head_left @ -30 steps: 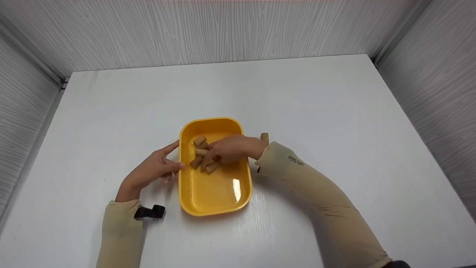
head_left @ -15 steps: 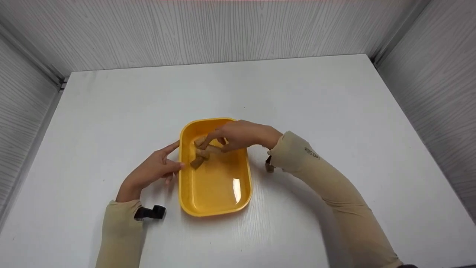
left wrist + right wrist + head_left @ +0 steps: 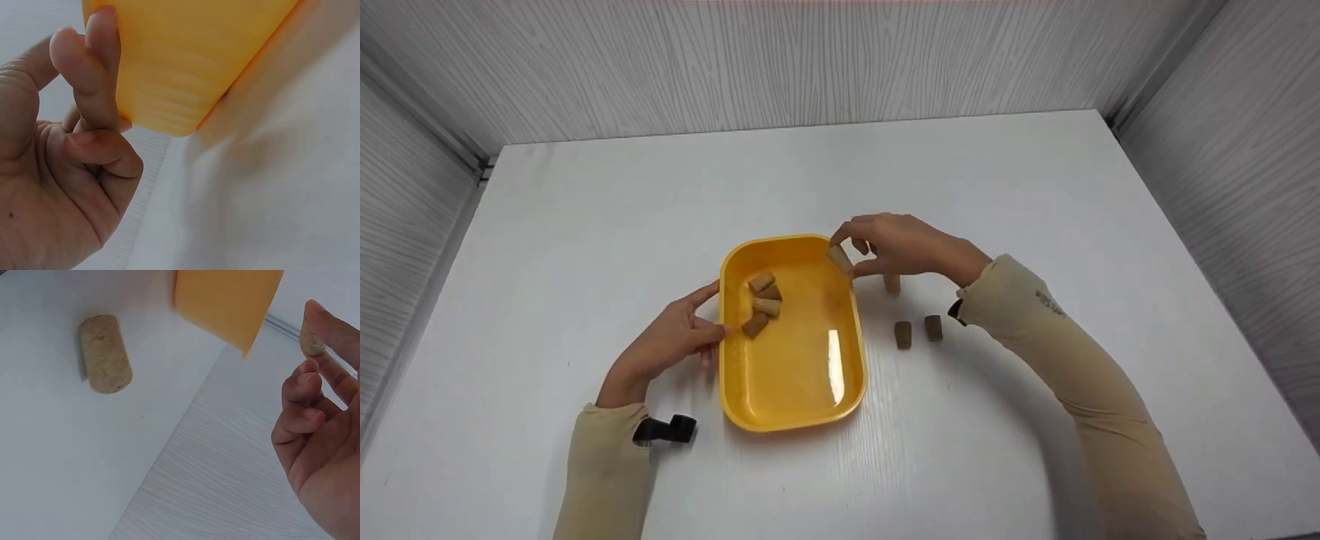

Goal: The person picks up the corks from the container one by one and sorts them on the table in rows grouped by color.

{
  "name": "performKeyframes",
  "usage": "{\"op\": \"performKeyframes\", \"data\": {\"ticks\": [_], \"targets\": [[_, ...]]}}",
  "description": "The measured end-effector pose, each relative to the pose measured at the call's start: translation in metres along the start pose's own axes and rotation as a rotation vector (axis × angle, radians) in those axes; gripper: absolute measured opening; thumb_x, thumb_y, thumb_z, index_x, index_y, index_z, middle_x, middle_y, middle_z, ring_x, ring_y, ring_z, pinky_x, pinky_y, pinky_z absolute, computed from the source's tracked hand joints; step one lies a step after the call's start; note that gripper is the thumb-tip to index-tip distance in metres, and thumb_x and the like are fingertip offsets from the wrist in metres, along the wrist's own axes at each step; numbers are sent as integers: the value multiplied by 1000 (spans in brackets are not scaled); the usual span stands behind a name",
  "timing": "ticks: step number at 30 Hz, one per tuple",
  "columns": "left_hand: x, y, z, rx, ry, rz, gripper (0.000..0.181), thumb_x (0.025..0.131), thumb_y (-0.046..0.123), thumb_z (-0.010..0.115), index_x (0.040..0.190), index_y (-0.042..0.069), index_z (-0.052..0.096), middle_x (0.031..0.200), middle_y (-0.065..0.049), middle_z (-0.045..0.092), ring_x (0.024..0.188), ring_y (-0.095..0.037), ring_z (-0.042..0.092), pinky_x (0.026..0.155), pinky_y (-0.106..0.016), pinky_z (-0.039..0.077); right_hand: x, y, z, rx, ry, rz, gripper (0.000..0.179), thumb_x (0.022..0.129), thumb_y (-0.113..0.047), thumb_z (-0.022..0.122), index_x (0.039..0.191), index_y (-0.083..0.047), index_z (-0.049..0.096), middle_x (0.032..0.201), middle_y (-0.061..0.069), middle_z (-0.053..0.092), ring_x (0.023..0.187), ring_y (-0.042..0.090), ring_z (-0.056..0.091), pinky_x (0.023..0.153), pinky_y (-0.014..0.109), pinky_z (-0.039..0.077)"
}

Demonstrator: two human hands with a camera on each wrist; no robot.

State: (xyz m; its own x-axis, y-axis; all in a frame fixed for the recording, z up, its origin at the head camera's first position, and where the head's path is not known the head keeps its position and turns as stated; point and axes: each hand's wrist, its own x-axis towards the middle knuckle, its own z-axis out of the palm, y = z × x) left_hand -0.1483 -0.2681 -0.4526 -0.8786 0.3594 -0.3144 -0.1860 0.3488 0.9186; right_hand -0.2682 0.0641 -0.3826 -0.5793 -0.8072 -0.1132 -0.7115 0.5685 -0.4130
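A yellow tray (image 3: 791, 375) stands on the table, with several corks (image 3: 765, 306) lying against each other in its left part. My left hand (image 3: 666, 341) holds the tray's left rim between thumb and fingers; in the left wrist view, fingers (image 3: 98, 73) meet its outer wall. Over the far right corner of the tray, my right hand (image 3: 904, 246) pinches a cork (image 3: 840, 259) between thumb and index finger. That cork is partly covered by the fingers in the right wrist view. Three more corks stand right of the tray: one (image 3: 892, 283) below the right hand, two (image 3: 903, 335) nearer.
The white table (image 3: 997, 187) carries the tray and the loose corks. Grey wood-grain panels (image 3: 810, 67) border its back and sides. A black wrist strap (image 3: 664, 430) sits at the left sleeve.
My right hand has lifted a cork out of the pile and moved right and away to the tray's far right corner, uncovering the corks on the table. The left hand stays at the rim.
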Motion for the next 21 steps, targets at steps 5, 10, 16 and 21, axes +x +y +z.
{"op": "performKeyframes", "data": {"ticks": [5,10,16,21], "targets": [[-1,-1,-1,-12,-8,16,77,93,15,60,155,10,15,54,3,61,48,-13,55,62,-23,50,-17,16,2,0,30,49,42,85,-30,74,123,-17,62,94,9,61,81,20,54,72,33,46],[-1,-2,0,-23,-20,21,77,94,15,60,156,11,14,55,4,61,48,-12,55,62,-23,50,-34,33,7,-20,19,115,39,85,-29,74,121,-16,62,96,10,63,81,20,54,71,33,44],[-1,-1,-1,-13,-7,21,76,93,15,60,155,11,16,55,3,60,48,-14,54,64,-24,51,-53,50,7,-38,34,220,45,83,-34,76,120,-13,61,94,9,61,78,20,51,66,33,41],[-1,1,-2,-5,-8,16,76,93,16,60,155,11,16,55,3,60,48,-14,54,66,-24,52,-65,62,7,-52,26,320,49,83,-38,75,121,-11,60,94,8,61,79,20,52,65,34,41]]}}
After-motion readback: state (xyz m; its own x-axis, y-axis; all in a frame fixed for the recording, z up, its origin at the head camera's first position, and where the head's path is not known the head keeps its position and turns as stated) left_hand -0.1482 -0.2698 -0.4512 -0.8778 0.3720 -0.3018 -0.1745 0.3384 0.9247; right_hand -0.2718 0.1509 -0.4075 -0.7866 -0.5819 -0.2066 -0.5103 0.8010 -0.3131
